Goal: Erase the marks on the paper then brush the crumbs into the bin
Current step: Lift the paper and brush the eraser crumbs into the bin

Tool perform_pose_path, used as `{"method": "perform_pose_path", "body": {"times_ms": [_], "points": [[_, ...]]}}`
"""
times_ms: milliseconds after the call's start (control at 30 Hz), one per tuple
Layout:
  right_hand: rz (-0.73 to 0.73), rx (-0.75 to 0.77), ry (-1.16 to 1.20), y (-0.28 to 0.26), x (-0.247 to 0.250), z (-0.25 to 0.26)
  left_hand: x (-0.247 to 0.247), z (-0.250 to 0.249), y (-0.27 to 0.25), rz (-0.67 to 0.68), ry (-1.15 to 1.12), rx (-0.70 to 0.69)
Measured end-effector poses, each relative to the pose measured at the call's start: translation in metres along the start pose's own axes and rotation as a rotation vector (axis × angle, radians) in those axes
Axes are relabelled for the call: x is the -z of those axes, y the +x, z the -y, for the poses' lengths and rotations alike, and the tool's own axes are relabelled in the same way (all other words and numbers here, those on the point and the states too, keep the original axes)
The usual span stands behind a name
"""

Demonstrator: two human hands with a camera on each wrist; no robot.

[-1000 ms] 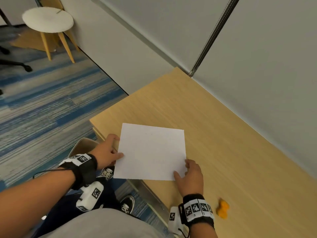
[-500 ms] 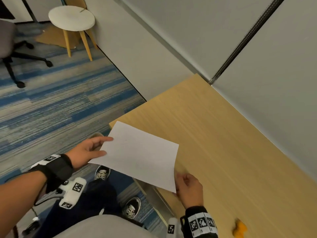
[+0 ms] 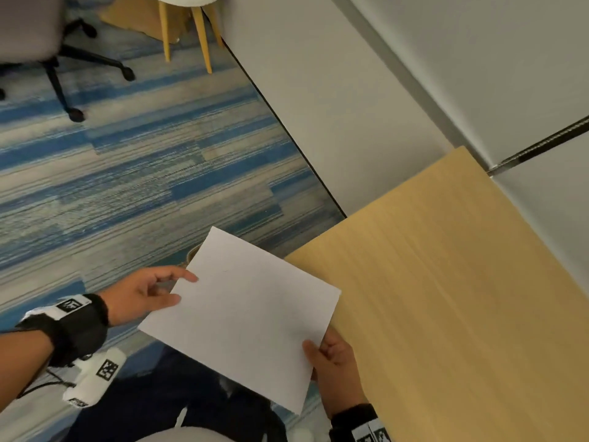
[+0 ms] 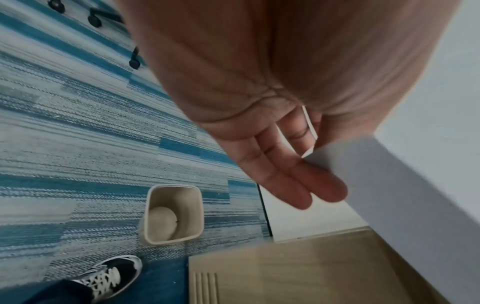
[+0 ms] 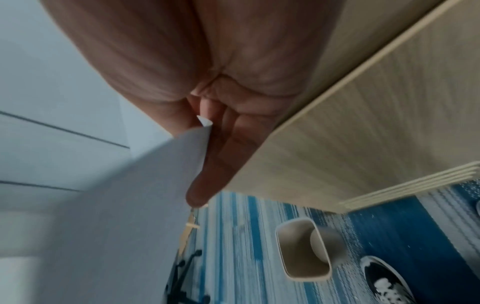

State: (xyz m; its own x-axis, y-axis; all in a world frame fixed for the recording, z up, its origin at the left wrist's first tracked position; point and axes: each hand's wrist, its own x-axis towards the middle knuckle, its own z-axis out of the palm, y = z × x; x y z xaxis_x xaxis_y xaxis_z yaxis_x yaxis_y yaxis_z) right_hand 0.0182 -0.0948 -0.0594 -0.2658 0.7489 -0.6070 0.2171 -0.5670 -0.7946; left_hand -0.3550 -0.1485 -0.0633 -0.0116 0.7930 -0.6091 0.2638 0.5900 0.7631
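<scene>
A white sheet of paper [image 3: 242, 314] hangs tilted in the air, left of the wooden desk [image 3: 462, 282] and over the carpet. My left hand [image 3: 143, 295] pinches its left edge, thumb on top and straight fingers [image 4: 298, 185] underneath. My right hand [image 3: 334, 368] pinches the near right corner, its fingers [image 5: 221, 164] under the paper [image 5: 116, 205]. The beige bin [image 4: 172, 216] stands on the floor beside the desk, below the sheet. In the head view only a sliver of the bin [image 3: 192, 255] shows past the paper's far edge. No marks are plain on the sheet.
A grey wall panel [image 3: 318, 106] runs along the desk's far side. An office chair [image 3: 38, 33] and a stool's wooden legs [image 3: 197, 33] stand further off on the striped blue carpet. My shoe [image 4: 111, 275] is near the bin [image 5: 303, 248].
Both hands have lifted the paper off the desk and carried it left, out over the floor. The orange thing on the desk has dropped out of view as my head turned left.
</scene>
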Motion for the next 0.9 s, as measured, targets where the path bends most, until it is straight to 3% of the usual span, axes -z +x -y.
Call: {"method": "perform_pose_path", "body": {"times_ms": [267,400,567,733,800,900], "points": [[-0.069,-0.285,-0.08,0.055,-0.079,-0.053,0.046,0.087,0.039,0.007,0.12,0.087],[-0.117,-0.411,-0.126,0.108,-0.098,-0.101,0.044,0.145,0.099,-0.04,0.254,0.172],[-0.211,-0.446,-0.22,0.171,-0.124,-0.154,0.022,0.213,0.193,-0.096,0.325,0.243],[-0.269,-0.509,-0.32,0.238,-0.15,-0.186,-0.006,0.264,0.268,-0.024,0.616,0.248],[-0.282,-0.526,-0.322,0.262,-0.158,-0.2,-0.031,0.262,0.282,0.034,0.706,0.181],[-0.292,-0.504,-0.327,0.293,-0.168,-0.213,-0.085,0.237,0.288,0.279,0.62,-0.18]]}}
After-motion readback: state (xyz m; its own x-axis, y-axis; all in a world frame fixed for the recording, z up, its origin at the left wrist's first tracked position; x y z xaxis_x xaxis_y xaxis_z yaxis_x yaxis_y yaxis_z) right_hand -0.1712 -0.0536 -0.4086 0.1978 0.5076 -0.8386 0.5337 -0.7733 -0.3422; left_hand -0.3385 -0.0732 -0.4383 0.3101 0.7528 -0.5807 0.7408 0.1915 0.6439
